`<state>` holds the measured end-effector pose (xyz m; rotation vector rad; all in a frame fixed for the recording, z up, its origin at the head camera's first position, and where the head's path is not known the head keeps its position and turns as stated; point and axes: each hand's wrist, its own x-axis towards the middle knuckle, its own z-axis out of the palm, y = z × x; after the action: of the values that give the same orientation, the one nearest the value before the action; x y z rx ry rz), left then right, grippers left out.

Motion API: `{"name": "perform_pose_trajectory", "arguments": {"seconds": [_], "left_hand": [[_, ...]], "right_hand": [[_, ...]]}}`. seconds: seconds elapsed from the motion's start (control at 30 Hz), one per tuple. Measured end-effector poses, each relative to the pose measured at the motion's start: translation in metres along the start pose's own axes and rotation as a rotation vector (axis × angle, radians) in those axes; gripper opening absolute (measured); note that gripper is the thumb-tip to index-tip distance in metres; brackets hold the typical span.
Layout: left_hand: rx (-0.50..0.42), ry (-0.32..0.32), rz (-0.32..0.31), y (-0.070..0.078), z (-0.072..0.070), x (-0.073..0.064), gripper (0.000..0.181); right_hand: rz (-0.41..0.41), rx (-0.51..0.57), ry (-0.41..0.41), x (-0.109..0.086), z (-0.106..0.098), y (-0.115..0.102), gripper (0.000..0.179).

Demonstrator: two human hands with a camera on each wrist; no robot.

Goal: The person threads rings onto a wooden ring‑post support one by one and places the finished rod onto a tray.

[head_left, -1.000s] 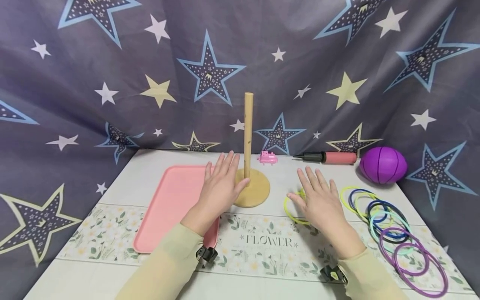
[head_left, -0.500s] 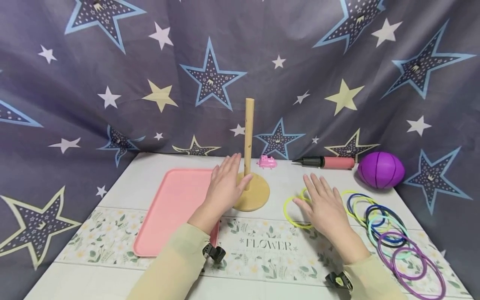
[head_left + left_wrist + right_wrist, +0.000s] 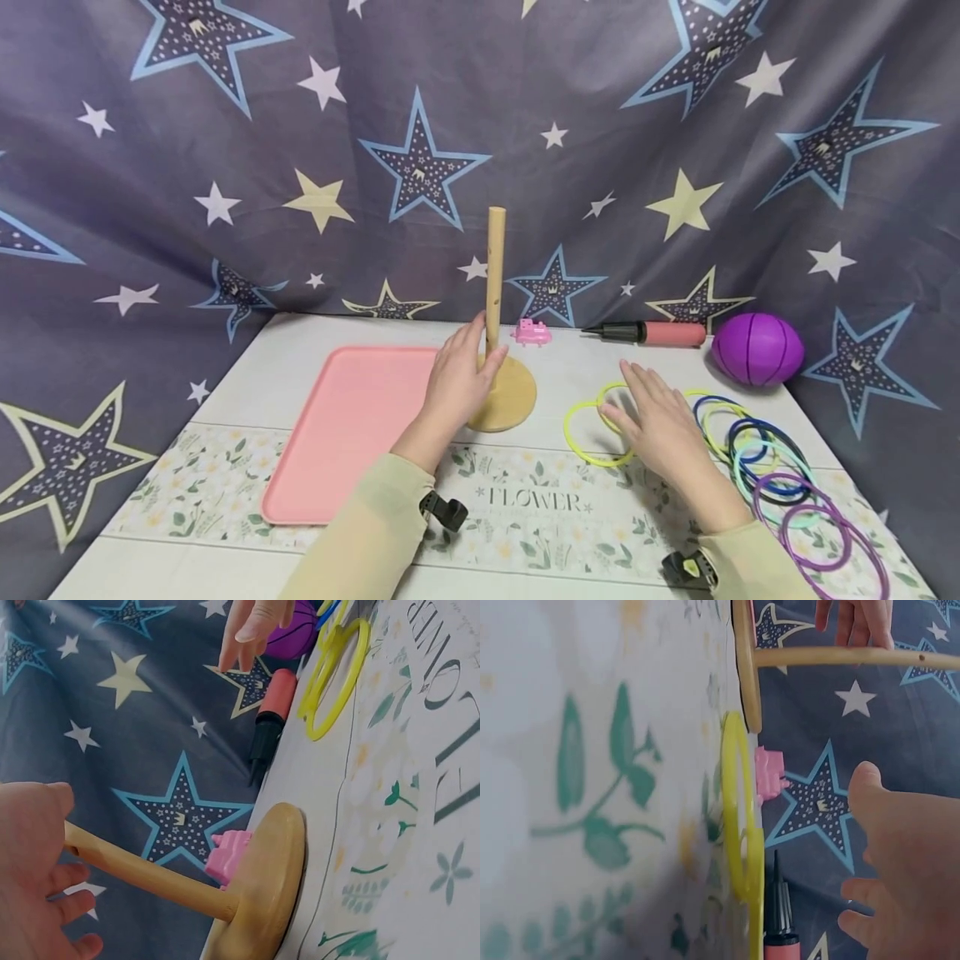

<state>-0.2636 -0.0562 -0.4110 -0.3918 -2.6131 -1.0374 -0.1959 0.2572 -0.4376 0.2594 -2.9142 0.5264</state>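
A wooden post (image 3: 495, 267) stands upright on its round base (image 3: 517, 400) in the middle of the table. My left hand (image 3: 459, 379) is at the post's left side, its thumb in front and its fingers reaching past it. In the left wrist view the fingers of the left hand (image 3: 37, 874) are slightly bent; I cannot tell whether they touch the wood. To the right, my right hand (image 3: 663, 429) hovers over two yellow rings (image 3: 567, 427) with its fingers extended and holding nothing. The right wrist view shows the right hand (image 3: 907, 862) apart from the yellow rings (image 3: 731, 795).
A pink tray (image 3: 352, 433) lies left of the post. Behind are a small pink toy (image 3: 532, 332), a red and black hand pump (image 3: 671, 334) and a purple ball (image 3: 757, 350). Overlapping coloured rings (image 3: 783, 475) lie at the right. A star-patterned curtain (image 3: 420, 250) hangs behind.
My left hand has shifted right, closer around the post. My right hand has drawn rightward and nearer, uncovering more of the yellow rings. The head view has tilted up slightly.
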Motion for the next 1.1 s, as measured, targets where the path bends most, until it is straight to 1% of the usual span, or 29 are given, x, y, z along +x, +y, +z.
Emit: {"name": "perform_pose_trajectory", "arguments": {"seconds": [0.23,0.43,0.57,0.73,0.83,0.97,1.1], "left_hand": [[-0.031,0.049,0.01,-0.002,0.006,0.002,0.065],[-0.062,0.075,0.007,-0.003,0.011,0.003,0.057],[-0.058,0.059,-0.011,-0.006,0.013,0.002,0.055],[-0.032,0.0,-0.041,-0.014,0.016,-0.006,0.053],[-0.051,-0.024,-0.047,-0.019,0.021,-0.009,0.048],[-0.082,-0.015,-0.037,-0.018,0.029,-0.011,0.042],[-0.056,0.001,-0.013,-0.011,0.036,-0.012,0.034]], "right_hand": [[0.002,0.042,0.021,0.001,0.002,0.013,0.083],[0.041,0.097,0.007,0.001,0.005,0.024,0.086],[0.063,0.138,-0.014,0.0,0.006,0.029,0.087],[0.086,0.178,-0.049,-0.001,0.008,0.035,0.087],[0.09,0.193,-0.063,-0.001,0.008,0.037,0.088],[0.088,0.217,-0.088,0.0,0.008,0.04,0.089],[0.079,0.208,-0.103,-0.001,0.009,0.042,0.09]]}}
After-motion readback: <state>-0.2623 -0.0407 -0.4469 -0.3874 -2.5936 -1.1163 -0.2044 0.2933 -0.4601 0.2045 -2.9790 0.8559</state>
